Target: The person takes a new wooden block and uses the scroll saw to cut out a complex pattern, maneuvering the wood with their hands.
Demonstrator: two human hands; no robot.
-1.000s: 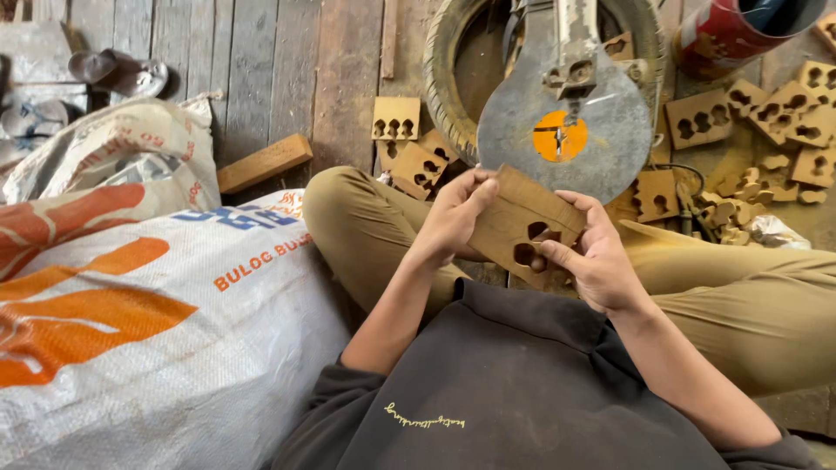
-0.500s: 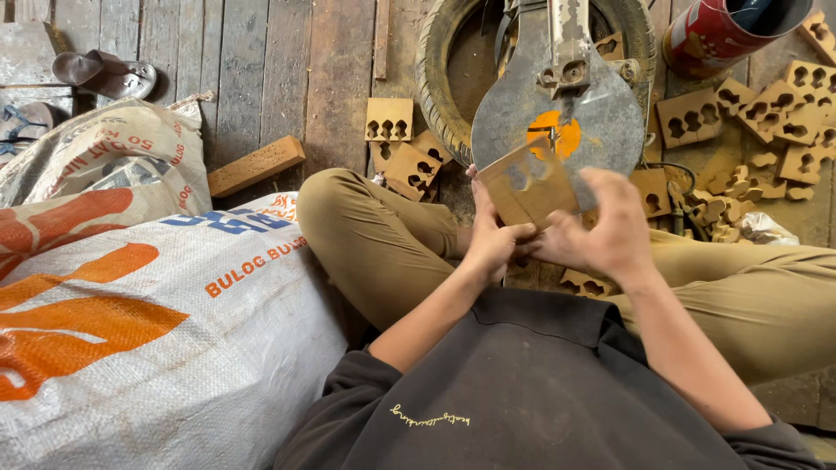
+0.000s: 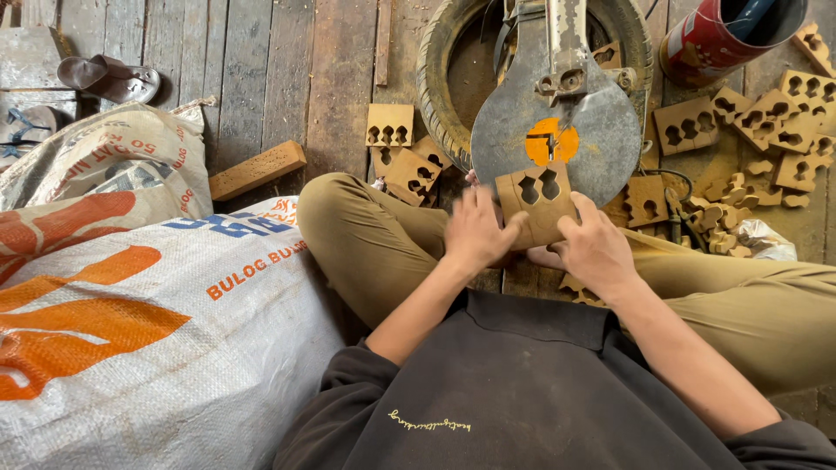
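At twelve o'clock the grey saw table (image 3: 522,130) carries the wooden block (image 3: 538,204), clamped by left hand (image 3: 475,231) and right hand (image 3: 596,252). The thin blade (image 3: 550,144), barely visible, seems just ahead; a slip could bring fingertips (image 3: 514,222) onto it.

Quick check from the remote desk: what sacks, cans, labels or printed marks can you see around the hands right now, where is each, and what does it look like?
Big woven sack: lower left, white, orange shapes, blue and orange print.
Second sack: behind it, crumpled, pale with faded print.
Can: top right, round, red with a white band.
Orange mark: on the grey metal plate, above the hands.
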